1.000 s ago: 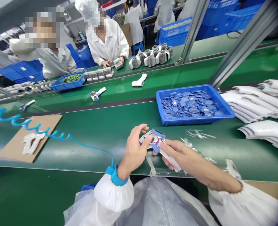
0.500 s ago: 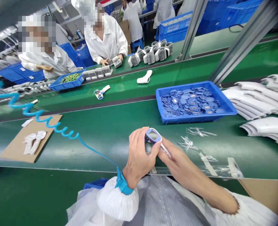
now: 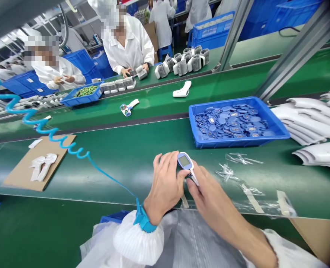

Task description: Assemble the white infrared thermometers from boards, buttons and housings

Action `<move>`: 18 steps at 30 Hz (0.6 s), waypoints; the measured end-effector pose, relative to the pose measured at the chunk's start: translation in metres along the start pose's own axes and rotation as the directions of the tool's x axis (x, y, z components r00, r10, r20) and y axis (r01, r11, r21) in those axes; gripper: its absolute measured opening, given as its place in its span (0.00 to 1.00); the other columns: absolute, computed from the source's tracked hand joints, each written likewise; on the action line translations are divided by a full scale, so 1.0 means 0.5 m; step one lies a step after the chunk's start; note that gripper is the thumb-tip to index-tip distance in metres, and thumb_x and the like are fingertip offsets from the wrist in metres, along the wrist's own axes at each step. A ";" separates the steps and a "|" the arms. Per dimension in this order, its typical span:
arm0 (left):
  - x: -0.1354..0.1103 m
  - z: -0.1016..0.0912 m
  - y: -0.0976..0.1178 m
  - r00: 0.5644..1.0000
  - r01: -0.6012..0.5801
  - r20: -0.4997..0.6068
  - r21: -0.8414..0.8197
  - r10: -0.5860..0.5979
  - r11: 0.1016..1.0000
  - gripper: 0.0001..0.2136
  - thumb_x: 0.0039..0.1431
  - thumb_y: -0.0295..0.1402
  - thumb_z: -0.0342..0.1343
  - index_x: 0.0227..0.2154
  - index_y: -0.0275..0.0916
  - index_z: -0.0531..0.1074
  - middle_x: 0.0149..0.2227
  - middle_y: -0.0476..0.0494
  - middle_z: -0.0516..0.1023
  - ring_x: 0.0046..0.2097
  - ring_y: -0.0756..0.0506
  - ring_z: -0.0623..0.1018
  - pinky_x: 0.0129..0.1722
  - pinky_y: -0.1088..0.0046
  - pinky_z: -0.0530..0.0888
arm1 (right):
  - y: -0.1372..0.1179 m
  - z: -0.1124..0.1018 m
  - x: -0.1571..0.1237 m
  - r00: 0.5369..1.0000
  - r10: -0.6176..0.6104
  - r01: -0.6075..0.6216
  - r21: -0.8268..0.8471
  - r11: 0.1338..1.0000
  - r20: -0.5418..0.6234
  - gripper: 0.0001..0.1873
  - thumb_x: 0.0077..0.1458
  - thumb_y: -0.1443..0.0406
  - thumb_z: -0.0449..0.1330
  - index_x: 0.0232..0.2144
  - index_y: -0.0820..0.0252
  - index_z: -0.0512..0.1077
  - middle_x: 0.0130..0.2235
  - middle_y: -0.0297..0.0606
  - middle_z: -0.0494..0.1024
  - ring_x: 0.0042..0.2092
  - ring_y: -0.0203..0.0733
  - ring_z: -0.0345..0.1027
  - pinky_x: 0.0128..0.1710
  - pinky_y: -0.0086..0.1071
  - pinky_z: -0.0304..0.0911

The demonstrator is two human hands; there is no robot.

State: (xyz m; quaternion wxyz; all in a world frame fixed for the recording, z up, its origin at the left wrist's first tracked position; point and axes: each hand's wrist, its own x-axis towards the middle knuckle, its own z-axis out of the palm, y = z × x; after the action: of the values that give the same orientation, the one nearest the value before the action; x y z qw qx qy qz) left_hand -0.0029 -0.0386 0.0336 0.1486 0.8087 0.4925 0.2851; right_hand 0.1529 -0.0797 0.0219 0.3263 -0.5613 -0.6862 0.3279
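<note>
Two hands, the left hand and the right hand, are clamping together on a handheld plastic device just in front of the blue tray (light and stiff, best held by its white handle, sparing the screen).

Head-worn camera looks forward and down, close above the left hand and right hand.

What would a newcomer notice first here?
The left hand and right hand hold a blue-and-white handheld device with a small screen at bottom centre. Beyond them on the green belt sits a blue tray heaped with blue parts; a coiled blue cord runs left from the left wrist strap.
</note>
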 end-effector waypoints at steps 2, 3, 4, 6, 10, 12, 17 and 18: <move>0.006 -0.001 0.002 0.999 -0.026 0.022 0.073 0.024 0.997 0.14 0.73 0.31 0.49 0.57 0.32 0.66 0.57 0.31 0.76 0.60 0.35 0.73 0.66 0.44 0.61 | 0.004 0.014 -0.004 0.998 -0.026 0.017 -0.139 0.990 -0.062 0.27 0.72 0.62 0.41 0.69 0.62 0.56 0.50 0.51 0.74 0.41 0.47 0.74 0.39 0.41 0.71; 0.009 -0.001 0.003 0.998 -0.048 0.035 0.110 0.045 0.993 0.14 0.73 0.31 0.49 0.57 0.31 0.66 0.56 0.31 0.76 0.59 0.34 0.73 0.66 0.43 0.60 | 0.005 0.018 -0.004 0.995 -0.043 0.026 -0.201 0.979 -0.084 0.27 0.72 0.62 0.41 0.69 0.63 0.56 0.49 0.51 0.74 0.38 0.46 0.73 0.34 0.40 0.70; 0.011 -0.002 0.003 0.997 -0.068 0.050 0.138 0.061 0.988 0.14 0.74 0.32 0.49 0.57 0.30 0.67 0.56 0.30 0.76 0.59 0.34 0.73 0.66 0.42 0.59 | 0.006 0.020 -0.002 0.993 -0.058 0.031 -0.248 0.968 -0.101 0.27 0.73 0.62 0.41 0.69 0.63 0.55 0.49 0.51 0.74 0.36 0.45 0.73 0.31 0.39 0.68; 0.014 -0.003 0.002 0.995 -0.084 0.066 0.157 0.074 0.984 0.14 0.74 0.32 0.48 0.56 0.29 0.67 0.56 0.30 0.76 0.59 0.33 0.73 0.67 0.42 0.58 | 0.009 0.019 0.005 0.989 -0.080 0.041 -0.283 0.958 -0.128 0.27 0.73 0.62 0.42 0.70 0.64 0.55 0.48 0.50 0.74 0.36 0.45 0.72 0.31 0.38 0.67; 0.050 -0.007 -0.029 0.993 -0.060 0.108 0.041 0.055 0.997 0.15 0.72 0.38 0.54 0.53 0.34 0.71 0.55 0.32 0.77 0.60 0.36 0.74 0.70 0.46 0.57 | 0.023 -0.002 0.027 0.997 -0.036 0.030 -0.085 0.996 -0.062 0.26 0.72 0.56 0.44 0.62 0.63 0.66 0.43 0.47 0.76 0.38 0.46 0.71 0.36 0.39 0.68; 0.106 -0.022 -0.065 0.963 -0.063 0.253 -0.103 0.088 0.993 0.19 0.66 0.44 0.62 0.52 0.37 0.73 0.57 0.34 0.77 0.60 0.37 0.74 0.68 0.50 0.61 | 0.031 -0.017 0.035 0.991 0.116 -0.121 0.104 0.987 0.060 0.25 0.70 0.51 0.47 0.56 0.59 0.70 0.34 0.39 0.73 0.34 0.43 0.67 0.33 0.36 0.65; 0.347 -0.091 -0.185 0.843 0.348 0.414 0.069 -0.344 0.935 0.17 0.62 0.46 0.65 0.46 0.39 0.80 0.48 0.41 0.82 0.50 0.41 0.80 0.52 0.68 0.74 | 0.048 -0.055 0.029 0.896 0.394 -0.444 0.429 0.787 0.205 0.25 0.63 0.41 0.55 0.40 0.55 0.73 0.26 0.31 0.64 0.28 0.37 0.58 0.27 0.30 0.61; 0.394 -0.101 -0.206 0.840 0.431 0.286 0.166 -0.462 0.887 0.16 0.66 0.44 0.62 0.47 0.35 0.79 0.48 0.36 0.82 0.52 0.38 0.79 0.54 0.64 0.73 | 0.053 -0.061 0.024 0.892 0.412 -0.450 0.444 0.775 0.184 0.25 0.62 0.41 0.57 0.38 0.55 0.73 0.26 0.32 0.66 0.28 0.37 0.59 0.27 0.30 0.62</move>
State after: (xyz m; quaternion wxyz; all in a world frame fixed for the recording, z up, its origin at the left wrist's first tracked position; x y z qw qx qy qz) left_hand -0.0379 0.1813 0.0819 0.2496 0.7129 0.6498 0.0851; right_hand 0.1904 -0.0613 0.0186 0.3435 -0.5928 -0.4495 0.5732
